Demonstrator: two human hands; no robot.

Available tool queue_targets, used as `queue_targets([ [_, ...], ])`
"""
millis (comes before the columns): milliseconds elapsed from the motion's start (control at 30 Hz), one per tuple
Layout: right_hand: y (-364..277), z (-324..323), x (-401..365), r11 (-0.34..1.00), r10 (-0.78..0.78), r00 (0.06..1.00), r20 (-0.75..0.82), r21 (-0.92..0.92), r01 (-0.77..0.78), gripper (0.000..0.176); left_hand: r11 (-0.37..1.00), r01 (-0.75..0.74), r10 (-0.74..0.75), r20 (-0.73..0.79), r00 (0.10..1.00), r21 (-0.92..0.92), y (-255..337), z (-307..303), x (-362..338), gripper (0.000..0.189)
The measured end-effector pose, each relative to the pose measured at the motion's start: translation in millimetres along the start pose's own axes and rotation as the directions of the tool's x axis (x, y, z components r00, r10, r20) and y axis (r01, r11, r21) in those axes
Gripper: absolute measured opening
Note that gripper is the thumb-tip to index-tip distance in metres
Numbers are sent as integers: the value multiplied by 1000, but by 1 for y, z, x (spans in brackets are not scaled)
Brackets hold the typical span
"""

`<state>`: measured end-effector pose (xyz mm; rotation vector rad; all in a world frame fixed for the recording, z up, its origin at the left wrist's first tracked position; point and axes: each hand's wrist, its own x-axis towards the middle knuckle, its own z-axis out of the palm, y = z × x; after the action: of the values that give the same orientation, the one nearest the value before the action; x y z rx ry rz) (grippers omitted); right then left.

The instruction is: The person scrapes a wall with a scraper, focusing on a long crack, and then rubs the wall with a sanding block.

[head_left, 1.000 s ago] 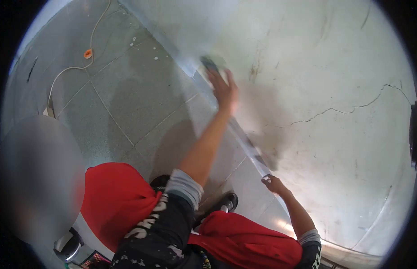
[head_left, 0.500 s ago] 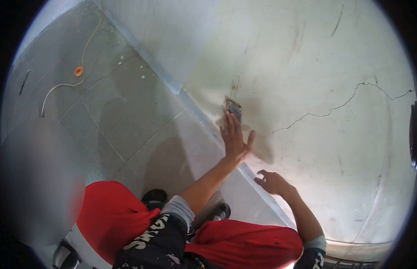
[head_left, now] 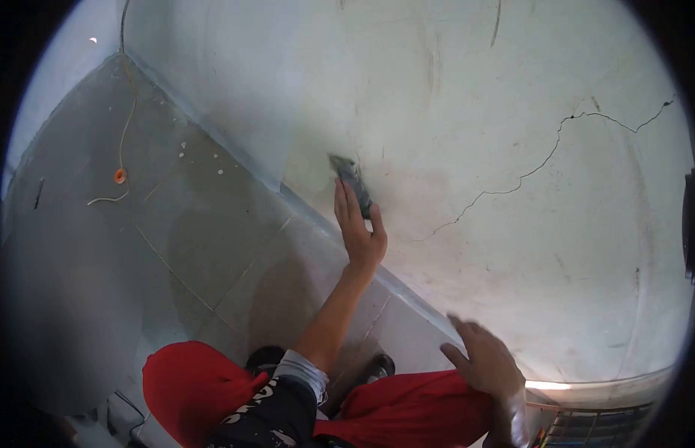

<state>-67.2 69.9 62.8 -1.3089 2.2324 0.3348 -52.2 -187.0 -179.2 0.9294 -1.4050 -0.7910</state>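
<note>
My left hand [head_left: 359, 237] reaches to the pale wall [head_left: 437, 112] with its fingers over a dark, flat piece of sandpaper [head_left: 350, 176]. The thumb lies along the piece's right side, and the sandpaper's face is against the wall, so its underside is hidden. Around it the wall shows brownish smudges. My right hand [head_left: 488, 361] is lower and to the right, in front of the wall's foot and above my red-clad knee. Its fingers are spread and hold nothing; slight motion blurs the fingertips.
A thin crack [head_left: 518, 183] runs across the wall to the right. Grey floor tiles [head_left: 176, 254] meet the wall along a bluish skirting strip [head_left: 318, 220]. A pale cord [head_left: 128, 123] and an orange ring [head_left: 120, 176] lie at the left. A wire rack [head_left: 597, 428] stands lower right.
The view has tilted. My left hand has slid the sandpaper a little up and left along the wall. My right hand has come down and right, its fingers now more spread.
</note>
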Motion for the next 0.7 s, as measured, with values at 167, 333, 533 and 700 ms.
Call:
queue_targets([
  [167,-29,-13,24,962,-259,962,-81,61,265,59,979,136,-159,-152,975,-150,13,-2,-5,67],
  [333,-34,-8,30,972,-233,971,49,-5,234,58,724,483,-575,-43,817,-492,16,-27,17,53],
  [533,-41,-11,19,982,-183,983,11,47,182,55,704,397,-591,-177,787,-588,22,-31,38,40],
  [700,-42,-12,11,990,-135,990,30,43,134,59,448,283,-616,-64,785,-848,24,-34,45,43],
])
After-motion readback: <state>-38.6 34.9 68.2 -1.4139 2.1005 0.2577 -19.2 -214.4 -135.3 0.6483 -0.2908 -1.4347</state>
